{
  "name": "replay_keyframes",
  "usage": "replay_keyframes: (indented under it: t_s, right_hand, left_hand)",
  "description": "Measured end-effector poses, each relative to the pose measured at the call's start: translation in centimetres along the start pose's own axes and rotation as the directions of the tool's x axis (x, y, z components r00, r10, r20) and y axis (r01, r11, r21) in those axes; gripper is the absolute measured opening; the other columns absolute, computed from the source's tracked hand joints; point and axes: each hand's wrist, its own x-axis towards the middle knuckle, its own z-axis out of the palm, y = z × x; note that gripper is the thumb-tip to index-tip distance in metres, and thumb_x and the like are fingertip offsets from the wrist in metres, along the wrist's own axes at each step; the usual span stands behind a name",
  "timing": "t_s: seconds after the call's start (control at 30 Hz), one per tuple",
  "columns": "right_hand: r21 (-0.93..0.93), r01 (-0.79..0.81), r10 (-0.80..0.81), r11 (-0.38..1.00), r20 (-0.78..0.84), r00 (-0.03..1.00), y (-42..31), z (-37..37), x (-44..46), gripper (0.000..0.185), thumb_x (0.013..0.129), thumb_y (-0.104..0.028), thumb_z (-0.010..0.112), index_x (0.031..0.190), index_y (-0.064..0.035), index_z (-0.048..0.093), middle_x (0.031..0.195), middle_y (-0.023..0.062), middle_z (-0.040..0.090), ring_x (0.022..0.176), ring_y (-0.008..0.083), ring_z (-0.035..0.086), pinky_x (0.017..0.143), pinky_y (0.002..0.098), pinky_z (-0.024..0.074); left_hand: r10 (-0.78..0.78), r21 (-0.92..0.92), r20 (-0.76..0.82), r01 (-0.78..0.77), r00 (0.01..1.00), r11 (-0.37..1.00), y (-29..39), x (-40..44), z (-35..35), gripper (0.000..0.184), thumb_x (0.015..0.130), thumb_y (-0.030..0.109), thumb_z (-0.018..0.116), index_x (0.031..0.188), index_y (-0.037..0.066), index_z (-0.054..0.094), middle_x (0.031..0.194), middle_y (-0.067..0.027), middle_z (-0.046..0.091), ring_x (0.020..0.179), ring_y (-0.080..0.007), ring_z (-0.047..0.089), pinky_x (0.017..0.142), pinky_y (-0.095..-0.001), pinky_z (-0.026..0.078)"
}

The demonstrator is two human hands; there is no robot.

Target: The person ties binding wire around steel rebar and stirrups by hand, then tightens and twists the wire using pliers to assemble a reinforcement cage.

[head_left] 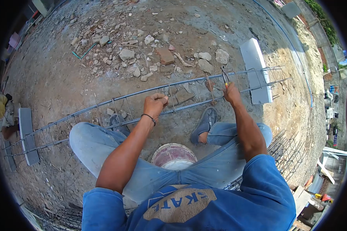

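Note:
A long rebar cage (189, 81), made of steel bars with thin square stirrups, stretches across in front of me. My right hand (231, 93) grips a pair of pincers (225, 76) with red and yellow handles, their jaws near the upper bars at a stirrup. Over the middle of the cage, my left hand (155, 104) has its fingers curled and pinched together. Whatever lies between those fingertips is too small to make out. Both my feet rest on the ground at the cage's near side.
A white block (253, 54) props the cage on the right, a grey block (26, 119) on the left. Between my legs is an upturned bucket (173, 154). Rubble and a broken brick (165, 56) lie beyond. More rebar cages (291, 152) lie at right. A person (2, 107) is at far left.

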Motion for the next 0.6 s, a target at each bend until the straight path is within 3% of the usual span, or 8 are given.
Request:
replay_keyframes:
  t_s: [0.13,0.27,0.33,0.37,0.43,0.47,0.53,0.6]
  right_hand:
    - [0.010,0.172,-0.167,0.985,-0.179,0.970,0.0,-2.6,-0.6,0.030,0.093,-0.024,0.059,0.104,0.0025,0.051,0.090,0.0314,0.064,0.084,0.0511,0.062,0.073,0.0565,0.0495]
    - [-0.052,0.408,-0.411,0.912,-0.132,0.902,-6.9,-11.1,-4.7,0.019,0.092,-0.015,0.056,0.104,-0.0004,0.053,0.088,0.0258,0.065,0.080,0.0461,0.064,0.070,0.0542,0.0509]
    - [-0.195,0.736,-0.744,0.648,0.045,0.667,-8.6,-13.3,-6.5,0.015,0.092,-0.014,0.053,0.102,-0.0036,0.055,0.086,0.0196,0.067,0.077,0.0398,0.067,0.066,0.0501,0.0526]
    - [-0.197,0.732,-0.740,0.652,0.042,0.671,-7.7,-12.9,-6.5,0.015,0.092,-0.014,0.053,0.102,-0.0036,0.055,0.086,0.0196,0.067,0.077,0.0398,0.067,0.066,0.0501,0.0526]
    - [-0.380,0.777,-0.698,0.501,0.354,0.623,-5.2,-11.4,-5.6,0.017,0.093,-0.020,0.052,0.102,-0.0050,0.056,0.086,0.0158,0.069,0.075,0.0350,0.069,0.066,0.0461,0.0539]
    - [-0.389,0.774,-0.699,0.500,0.346,0.625,-4.4,-11.1,-5.2,0.017,0.093,-0.020,0.052,0.102,-0.0050,0.056,0.086,0.0158,0.069,0.075,0.0350,0.069,0.066,0.0461,0.0539]
    - [-0.500,0.629,-0.482,0.595,0.403,0.778,-3.9,-10.3,-3.9,0.021,0.095,-0.024,0.050,0.102,-0.0055,0.057,0.086,0.0147,0.069,0.074,0.0348,0.069,0.068,0.0450,0.0545]
    - [-0.415,0.689,-0.584,0.594,0.366,0.725,-6.8,-12.0,-4.8,0.021,0.095,-0.024,0.049,0.101,-0.0049,0.058,0.086,0.0156,0.069,0.075,0.0345,0.070,0.069,0.0448,0.0549]
  left_hand:
    - [0.012,-0.077,-0.034,-0.015,0.999,0.997,0.0,-0.1,1.0,0.006,0.090,0.008,0.069,0.090,0.002,0.069,0.081,-0.0047,0.069,0.075,-0.0130,0.066,0.070,-0.0265,0.055]
    - [0.055,-0.048,-0.087,-0.060,0.995,0.997,0.2,0.7,1.3,0.006,0.090,0.007,0.069,0.090,0.002,0.069,0.081,-0.0046,0.069,0.073,-0.0127,0.066,0.069,-0.0265,0.054]
    - [0.079,-0.020,-0.121,-0.082,0.990,0.996,0.3,0.9,1.3,0.006,0.090,0.007,0.069,0.090,0.001,0.069,0.080,-0.0047,0.069,0.072,-0.0127,0.066,0.068,-0.0266,0.054]
    - [0.080,-0.017,-0.115,-0.082,0.990,0.996,0.3,0.7,1.4,0.006,0.090,0.007,0.069,0.090,0.001,0.069,0.080,-0.0047,0.069,0.072,-0.0127,0.066,0.068,-0.0266,0.054]
    - [0.036,-0.029,-0.133,-0.040,0.990,0.999,0.8,0.4,1.7,0.006,0.090,0.007,0.069,0.090,0.001,0.069,0.079,-0.0050,0.069,0.072,-0.0124,0.065,0.067,-0.0262,0.053]
    - [0.047,-0.030,-0.130,-0.051,0.990,0.998,0.9,0.1,1.9,0.006,0.090,0.007,0.069,0.090,0.001,0.069,0.079,-0.0050,0.069,0.072,-0.0124,0.065,0.067,-0.0262,0.053]
    - [0.019,-0.120,-0.145,-0.037,0.989,0.992,1.3,0.0,1.8,0.006,0.091,0.007,0.069,0.089,0.002,0.069,0.079,-0.0057,0.069,0.071,-0.0122,0.065,0.066,-0.0261,0.052]
    - [0.045,-0.091,-0.143,-0.058,0.989,0.994,1.5,0.4,1.5,0.006,0.091,0.008,0.069,0.090,0.002,0.069,0.080,-0.0061,0.070,0.072,-0.0125,0.066,0.066,-0.0264,0.052]
